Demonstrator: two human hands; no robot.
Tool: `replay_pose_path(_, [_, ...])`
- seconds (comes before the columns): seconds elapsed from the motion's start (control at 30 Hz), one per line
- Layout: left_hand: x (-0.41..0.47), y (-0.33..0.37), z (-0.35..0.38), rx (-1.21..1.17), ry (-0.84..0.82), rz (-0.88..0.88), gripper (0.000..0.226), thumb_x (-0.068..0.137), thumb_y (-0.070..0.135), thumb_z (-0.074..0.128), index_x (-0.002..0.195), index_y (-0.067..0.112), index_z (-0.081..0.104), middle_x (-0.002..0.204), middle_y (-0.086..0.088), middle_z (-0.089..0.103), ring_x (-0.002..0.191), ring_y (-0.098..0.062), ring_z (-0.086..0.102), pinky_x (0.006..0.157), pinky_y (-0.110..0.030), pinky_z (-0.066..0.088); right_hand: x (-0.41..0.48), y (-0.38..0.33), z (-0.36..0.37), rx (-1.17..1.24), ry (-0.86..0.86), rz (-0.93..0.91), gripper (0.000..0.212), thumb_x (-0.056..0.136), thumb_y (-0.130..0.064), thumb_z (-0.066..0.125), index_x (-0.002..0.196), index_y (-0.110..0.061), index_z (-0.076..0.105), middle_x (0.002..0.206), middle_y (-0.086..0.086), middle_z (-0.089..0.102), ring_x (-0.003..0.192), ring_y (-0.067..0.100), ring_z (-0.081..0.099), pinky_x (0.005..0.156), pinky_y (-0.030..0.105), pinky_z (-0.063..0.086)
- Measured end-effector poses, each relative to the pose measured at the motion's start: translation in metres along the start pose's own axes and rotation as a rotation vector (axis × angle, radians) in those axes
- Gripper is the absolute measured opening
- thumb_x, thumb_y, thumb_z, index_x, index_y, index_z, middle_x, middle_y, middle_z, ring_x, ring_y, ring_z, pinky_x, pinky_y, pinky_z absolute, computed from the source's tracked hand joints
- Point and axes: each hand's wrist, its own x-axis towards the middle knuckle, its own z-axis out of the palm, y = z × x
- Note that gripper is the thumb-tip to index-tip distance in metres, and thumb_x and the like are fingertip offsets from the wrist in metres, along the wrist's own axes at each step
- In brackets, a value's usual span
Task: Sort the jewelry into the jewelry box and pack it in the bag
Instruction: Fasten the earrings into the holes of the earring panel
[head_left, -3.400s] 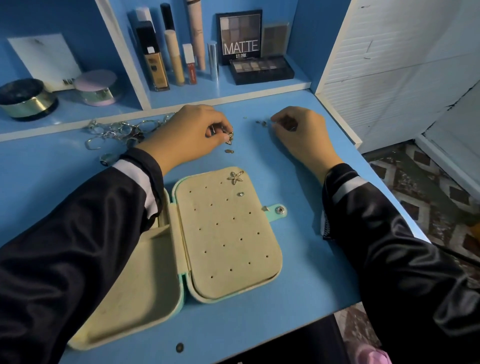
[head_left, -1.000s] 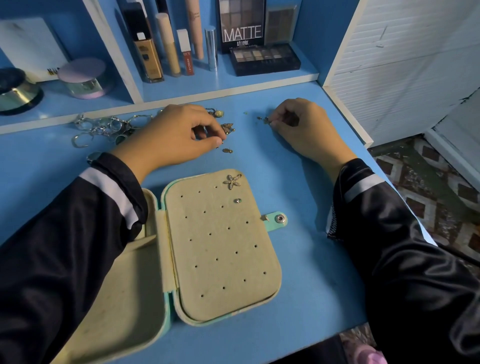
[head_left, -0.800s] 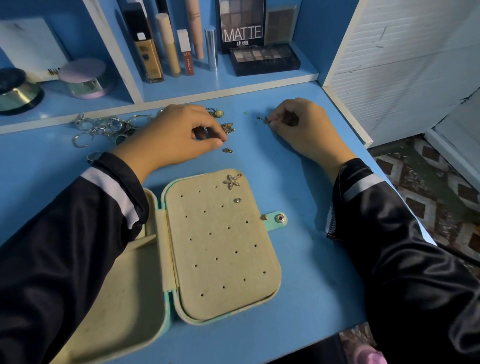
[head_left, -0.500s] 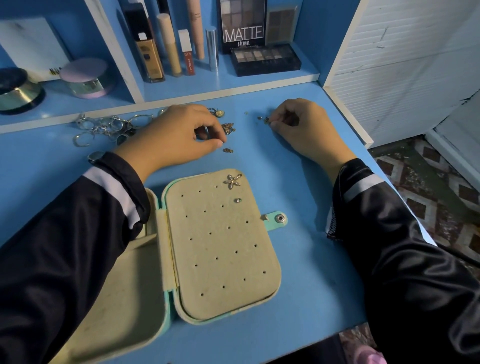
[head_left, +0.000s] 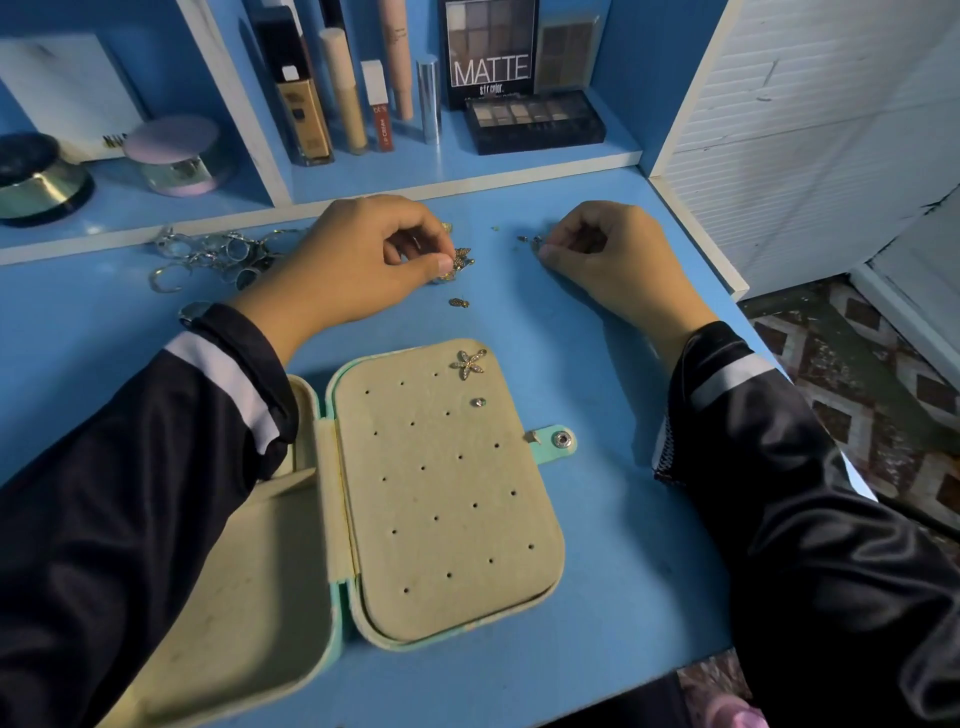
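You are pinching a gold earring on the table with your left hand, and your right hand is closing its fingertips on a tiny piece. The jewelry box is lying open before you, holding only a star earring and a stud. The rings are waiting loose, and the bag is not showing.

This looks like a home dressing corner, most likely in a bedroom. A blue vanity table has open shelf compartments along its far edge, stocked with make-up: a foundation bottle, a lip cream tube, an eyeshadow palette before its "MATTE" box, and round pots at far left. Loose rings lie heaped on the tabletop. Patterned floor tiles show on the right.
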Motion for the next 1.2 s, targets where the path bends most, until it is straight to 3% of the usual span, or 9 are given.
replay_pose_path(0.27, [0.001,-0.001,-0.001,-0.111,0.022,-0.036,0.006,0.089,0.018,0.071,0.095,0.017,0.072,0.096,0.001,0.073,0.085,-0.016,0.068,0.085,-0.038,0.056,0.000,-0.005,0.006,-0.077,0.032,-0.015,0.007,0.084,-0.013,0.066,0.078,-0.016,0.065,0.081,-0.002,0.059,0.071,0.009,0.049,0.058,0.004,0.034])
replay_pose_path(0.5, [0.001,0.007,-0.004,-0.270,0.022,-0.040,0.010,0.089,0.011,0.071,0.098,0.007,0.069,0.089,0.006,0.068,0.078,0.004,0.063,0.078,-0.013,0.051,0.001,-0.004,0.006,-0.130,-0.007,-0.023,0.003,0.090,-0.012,0.062,0.089,-0.012,0.065,0.094,0.001,0.057,0.078,0.012,0.048,0.062,0.000,0.033])
replay_pose_path(0.73, [-0.006,0.009,-0.008,-0.358,0.043,-0.048,0.007,0.088,0.009,0.070,0.094,0.012,0.067,0.087,0.006,0.068,0.077,0.002,0.062,0.080,-0.015,0.052,-0.008,-0.008,0.004,0.005,0.022,-0.049,0.010,0.091,-0.007,0.055,0.087,-0.016,0.057,0.084,-0.006,0.058,0.076,0.007,0.050,0.064,0.006,0.037])
replay_pose_path(0.87, [-0.013,0.011,-0.010,-0.393,0.059,-0.037,0.009,0.088,0.009,0.070,0.088,0.017,0.067,0.079,0.013,0.069,0.074,0.003,0.062,0.076,-0.014,0.050,-0.021,-0.015,0.002,0.112,0.059,-0.046,0.007,0.092,-0.007,0.056,0.090,-0.013,0.059,0.073,-0.012,0.051,0.063,-0.003,0.045,0.061,0.008,0.035])
replay_pose_path(1.07, [-0.030,0.018,-0.016,-0.400,0.086,-0.009,0.010,0.087,0.010,0.071,0.088,0.019,0.067,0.075,0.021,0.070,0.075,0.004,0.063,0.078,-0.014,0.051,-0.048,-0.030,0.001,0.325,0.025,-0.019,0.005,0.092,-0.007,0.061,0.091,-0.011,0.064,0.072,-0.003,0.050,0.061,0.002,0.043,0.061,0.013,0.035])
replay_pose_path(1.2, [-0.046,0.022,-0.014,-0.415,0.077,-0.009,0.011,0.086,0.009,0.072,0.087,0.018,0.067,0.077,0.016,0.071,0.077,0.001,0.065,0.079,-0.015,0.051,-0.068,-0.037,0.000,0.475,-0.017,-0.024,0.006,0.091,-0.008,0.064,0.090,-0.014,0.066,0.079,0.008,0.055,0.073,0.018,0.048,0.070,0.032,0.041])
